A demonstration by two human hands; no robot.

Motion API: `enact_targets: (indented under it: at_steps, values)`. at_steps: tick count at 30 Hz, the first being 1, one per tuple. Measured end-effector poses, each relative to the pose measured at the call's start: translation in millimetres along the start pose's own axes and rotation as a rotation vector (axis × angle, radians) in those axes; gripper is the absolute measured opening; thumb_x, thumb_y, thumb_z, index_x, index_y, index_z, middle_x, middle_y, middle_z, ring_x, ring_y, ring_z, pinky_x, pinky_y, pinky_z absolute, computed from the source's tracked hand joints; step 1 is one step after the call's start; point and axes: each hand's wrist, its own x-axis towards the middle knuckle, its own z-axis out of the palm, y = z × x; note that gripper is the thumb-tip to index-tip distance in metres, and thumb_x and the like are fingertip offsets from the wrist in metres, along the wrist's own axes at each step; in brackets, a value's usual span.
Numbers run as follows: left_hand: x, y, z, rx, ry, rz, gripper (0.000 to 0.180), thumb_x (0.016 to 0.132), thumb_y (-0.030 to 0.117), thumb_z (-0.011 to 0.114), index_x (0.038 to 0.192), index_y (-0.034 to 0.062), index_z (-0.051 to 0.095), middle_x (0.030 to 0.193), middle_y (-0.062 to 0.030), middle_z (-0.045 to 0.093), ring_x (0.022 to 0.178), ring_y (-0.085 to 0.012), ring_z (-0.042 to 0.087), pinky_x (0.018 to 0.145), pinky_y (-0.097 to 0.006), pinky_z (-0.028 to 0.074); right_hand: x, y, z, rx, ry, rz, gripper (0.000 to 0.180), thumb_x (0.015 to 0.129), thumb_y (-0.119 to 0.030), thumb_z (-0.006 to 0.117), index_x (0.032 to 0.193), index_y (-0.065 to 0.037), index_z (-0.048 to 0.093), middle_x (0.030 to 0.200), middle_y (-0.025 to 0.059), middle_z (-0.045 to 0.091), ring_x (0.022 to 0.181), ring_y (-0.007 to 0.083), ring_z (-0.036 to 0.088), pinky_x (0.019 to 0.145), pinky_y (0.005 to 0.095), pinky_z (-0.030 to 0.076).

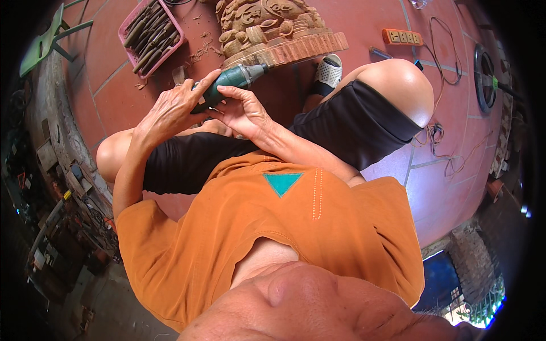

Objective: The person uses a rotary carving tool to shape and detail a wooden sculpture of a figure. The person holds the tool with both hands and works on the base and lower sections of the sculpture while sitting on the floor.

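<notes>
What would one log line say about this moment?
left hand: holds green power tool | right hand: on tool | tool tip: by carved wooden piece

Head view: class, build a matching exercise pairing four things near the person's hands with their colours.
Things:
1. power tool held in both hands
2. tray of chisels
3. power strip
4. carved wooden piece

Colours:
a. orange
b. light brown
c. green
d. pink

Pairs: 1-c, 2-d, 3-a, 4-b. The left hand and right hand both grip the tool.
</notes>
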Motion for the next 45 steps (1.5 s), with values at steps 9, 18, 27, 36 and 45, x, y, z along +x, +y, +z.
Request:
enact_targets:
  at_steps: [9,18,27,36,45]
  values:
    - [1.8,-1.0,1.4,0.019,0.016,0.024,0.096,0.079,0.020,0.080,0.157,0.0248,0.025,0.094,-0.0138,0.060,0.087,-0.0320,0.066,0.073,-0.044,0.053,0.5,-1.0,-0.7,0.011,0.001,-0.007,0.031,0.084,-0.003,0.070,0.113,-0.009,0.061,0.108,0.0077,0.065,0.106,0.0244,0.063,0.094,0.0497,0.050]
    - [2.0,0.1,2.1,0.040,0.020,0.014,0.096,0.079,0.023,0.080,0.158,0.0256,0.024,0.093,-0.0136,0.060,0.087,-0.0315,0.067,0.072,-0.044,0.053,1.5,-1.5,-3.1,0.001,-0.012,-0.007,0.031,0.084,-0.003,0.070,0.113,-0.008,0.061,0.108,0.0084,0.065,0.107,0.0245,0.063,0.094,0.0504,0.050]
    - [1.0,0.9,2.7,0.061,0.032,0.006,0.095,0.080,0.023,0.079,0.158,0.0255,0.024,0.093,-0.0131,0.059,0.087,-0.0306,0.067,0.072,-0.043,0.054,3.6,-2.7,-5.6,0.001,-0.029,0.007,0.034,0.083,-0.004,0.071,0.115,-0.008,0.060,0.108,0.0076,0.065,0.106,0.0235,0.063,0.096,0.0508,0.049]
    - [0.9,1.7,2.4,0.065,0.043,0.004,0.095,0.080,0.024,0.079,0.158,0.0255,0.024,0.093,-0.0133,0.060,0.086,-0.0308,0.067,0.071,-0.043,0.054,2.3,-3.1,-3.0,-0.016,-0.031,-0.003,0.034,0.083,-0.005,0.073,0.114,-0.009,0.060,0.107,0.0073,0.065,0.105,0.0227,0.064,0.097,0.0507,0.049]
    - [0.6,2.6,1.7,0.059,0.053,0.001,0.097,0.079,0.023,0.080,0.158,0.0266,0.023,0.092,-0.0136,0.059,0.085,-0.0312,0.067,0.070,-0.043,0.054,5.2,-4.2,-3.7,-0.005,-0.041,0.007,0.033,0.084,-0.004,0.072,0.115,-0.009,0.060,0.107,0.0073,0.065,0.105,0.0223,0.063,0.096,0.0510,0.049]
